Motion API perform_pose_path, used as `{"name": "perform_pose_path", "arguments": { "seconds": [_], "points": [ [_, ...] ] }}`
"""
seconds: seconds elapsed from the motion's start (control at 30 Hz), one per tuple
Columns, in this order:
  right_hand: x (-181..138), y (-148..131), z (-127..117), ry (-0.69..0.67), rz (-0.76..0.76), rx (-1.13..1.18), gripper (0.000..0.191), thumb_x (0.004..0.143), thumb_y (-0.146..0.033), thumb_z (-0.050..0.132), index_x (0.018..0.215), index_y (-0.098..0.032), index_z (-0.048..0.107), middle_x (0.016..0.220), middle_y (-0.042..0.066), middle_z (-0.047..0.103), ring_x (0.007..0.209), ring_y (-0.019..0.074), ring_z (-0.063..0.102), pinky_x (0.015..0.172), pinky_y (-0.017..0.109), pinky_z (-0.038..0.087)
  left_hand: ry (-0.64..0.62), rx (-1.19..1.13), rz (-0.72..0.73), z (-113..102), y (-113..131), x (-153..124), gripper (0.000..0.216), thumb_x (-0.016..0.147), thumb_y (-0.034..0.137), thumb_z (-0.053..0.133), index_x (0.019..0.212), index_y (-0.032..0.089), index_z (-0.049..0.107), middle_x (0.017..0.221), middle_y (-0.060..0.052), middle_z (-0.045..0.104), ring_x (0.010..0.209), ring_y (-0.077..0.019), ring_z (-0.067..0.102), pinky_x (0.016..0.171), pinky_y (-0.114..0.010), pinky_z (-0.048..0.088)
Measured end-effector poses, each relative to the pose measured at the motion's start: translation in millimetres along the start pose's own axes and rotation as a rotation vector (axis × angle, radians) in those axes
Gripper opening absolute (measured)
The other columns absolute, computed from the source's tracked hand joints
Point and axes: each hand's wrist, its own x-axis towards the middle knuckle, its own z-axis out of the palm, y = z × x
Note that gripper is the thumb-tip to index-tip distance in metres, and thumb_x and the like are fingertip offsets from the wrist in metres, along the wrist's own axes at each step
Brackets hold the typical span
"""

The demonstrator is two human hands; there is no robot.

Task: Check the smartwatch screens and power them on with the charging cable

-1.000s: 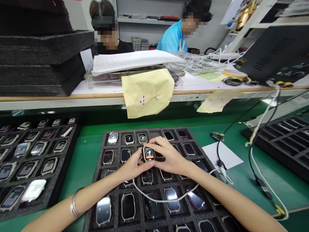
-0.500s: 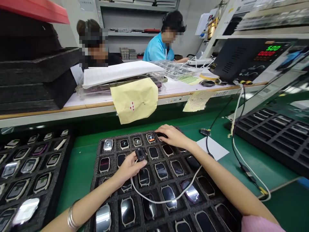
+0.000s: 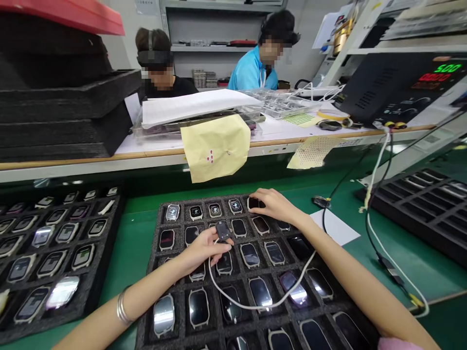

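My left hand (image 3: 206, 250) pinches a small black charger block (image 3: 223, 231) between thumb and fingers, above the black foam tray (image 3: 156, 243). A white cable (image 3: 251, 307) runs from the block in a loop over the tray, passing under my right forearm. At the far row, my right hand (image 3: 275, 205) has its fingers bent over the edges of a dark-screened smartwatch (image 3: 254, 204) in its compartment; the fingers partly hide it. Beside it a smartwatch (image 3: 235, 206) shows a lit dial, as do others in that row. Most other watches in the tray have dark screens.
Another tray of watches (image 3: 56, 262) stands at left, a slotted black tray (image 3: 419, 214) at right. White paper (image 3: 337, 227) lies on the green table. Behind are a shelf edge (image 3: 153, 156), stacked black foam (image 3: 73, 116) and a power supply (image 3: 397, 92). Two people sit beyond.
The view has shifted, so most things appear farther right. The lit watch beside my right hand changed from an orange-marked screen to a dial. The charger block's flat face is turned more toward me.
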Motion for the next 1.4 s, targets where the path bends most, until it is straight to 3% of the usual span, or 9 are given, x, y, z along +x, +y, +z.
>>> {"name": "perform_pose_path", "arguments": {
  "seconds": [0.13,0.23,0.4,0.5,0.63,0.73,0.93,1.2,1.4],
  "points": [
    [-9.6,-26.8,-11.1,0.084,-0.032,0.009,0.041,0.089,-0.040,0.060,0.119,-0.013,0.056,0.106,0.014,0.060,0.095,0.0296,0.059,0.082,0.041,0.044,-0.006,-0.019,-0.007,-0.7,-1.4,2.6,0.039,0.073,0.026,0.073,0.106,0.015,0.054,0.097,-0.004,0.057,0.041,0.0004,0.039,0.037,-0.017,0.029],
    [-10.1,-64.2,-15.7,0.093,-0.183,0.148,0.042,0.087,-0.043,0.062,0.119,-0.016,0.056,0.109,0.010,0.059,0.101,0.0258,0.056,0.086,0.037,0.044,-0.006,-0.037,-0.005,-1.9,-1.5,1.4,0.044,0.071,0.027,0.075,0.108,0.016,0.054,0.094,-0.002,0.056,0.044,0.0000,0.039,0.038,-0.017,0.029],
    [-7.3,-104.6,-6.3,0.060,-0.379,0.230,0.039,0.086,-0.035,0.065,0.120,-0.016,0.056,0.108,0.011,0.058,0.097,0.0262,0.056,0.083,0.039,0.047,-0.013,-0.013,0.004,-3.0,0.9,-2.8,0.062,0.066,0.028,0.080,0.119,0.016,0.051,0.064,0.007,0.046,0.044,-0.0031,0.036,0.040,-0.017,0.029],
    [-8.4,-105.1,-1.8,0.063,-0.381,0.218,0.038,0.087,-0.034,0.063,0.120,-0.016,0.055,0.106,0.012,0.058,0.095,0.0259,0.056,0.081,0.040,0.048,-0.034,0.025,0.004,-1.6,3.5,-3.8,0.069,0.067,0.027,0.079,0.127,0.019,0.047,0.070,0.005,0.049,0.046,-0.0030,0.035,0.041,-0.016,0.028],
    [-12.9,-100.8,-4.5,0.101,-0.395,0.149,0.035,0.089,-0.033,0.059,0.119,-0.015,0.056,0.105,0.013,0.058,0.094,0.0269,0.055,0.081,0.042,0.048,0.012,0.068,0.003,1.0,5.4,-3.5,0.060,0.073,0.029,0.074,0.127,0.021,0.050,0.094,-0.003,0.056,0.058,-0.0052,0.040,0.042,-0.016,0.024],
    [-15.3,-99.9,-5.8,0.114,-0.398,0.108,0.034,0.090,-0.032,0.058,0.119,-0.014,0.057,0.107,0.014,0.058,0.096,0.0280,0.055,0.082,0.043,0.048,0.018,0.081,0.002,1.4,4.5,-3.4,0.056,0.074,0.032,0.072,0.125,0.021,0.052,0.099,-0.004,0.057,0.055,-0.0043,0.037,0.043,-0.016,0.024],
    [-13.2,-101.5,5.0,0.125,-0.409,0.149,0.034,0.087,-0.027,0.062,0.117,-0.011,0.056,0.105,0.015,0.059,0.096,0.0282,0.056,0.082,0.042,0.050,-0.010,0.097,-0.022,-1.0,-0.9,-2.4,0.058,0.076,0.037,0.070,0.126,0.020,0.046,0.081,0.001,0.053,0.043,-0.0015,0.033,0.036,-0.017,0.023],
    [-9.3,-108.5,16.6,0.177,-0.395,0.149,0.032,0.090,-0.027,0.058,0.118,-0.012,0.055,0.106,0.016,0.059,0.099,0.0291,0.058,0.082,0.044,0.053,0.089,0.091,0.049,-1.6,-4.5,-1.4,0.044,0.077,0.049,0.066,0.102,0.014,0.054,0.045,0.011,0.041,0.031,-0.0040,0.031,0.033,-0.017,0.022],
    [-9.0,-109.9,23.7,0.234,-0.416,0.202,0.035,0.093,-0.037,0.052,0.113,-0.009,0.058,0.097,0.016,0.061,0.091,0.0280,0.060,0.077,0.042,0.053,0.088,0.030,0.053,-2.1,-3.4,-1.0,0.038,0.075,0.049,0.068,0.087,0.016,0.053,0.039,0.012,0.036,0.029,-0.0040,0.027,0.032,-0.017,0.019]
  ]
}}
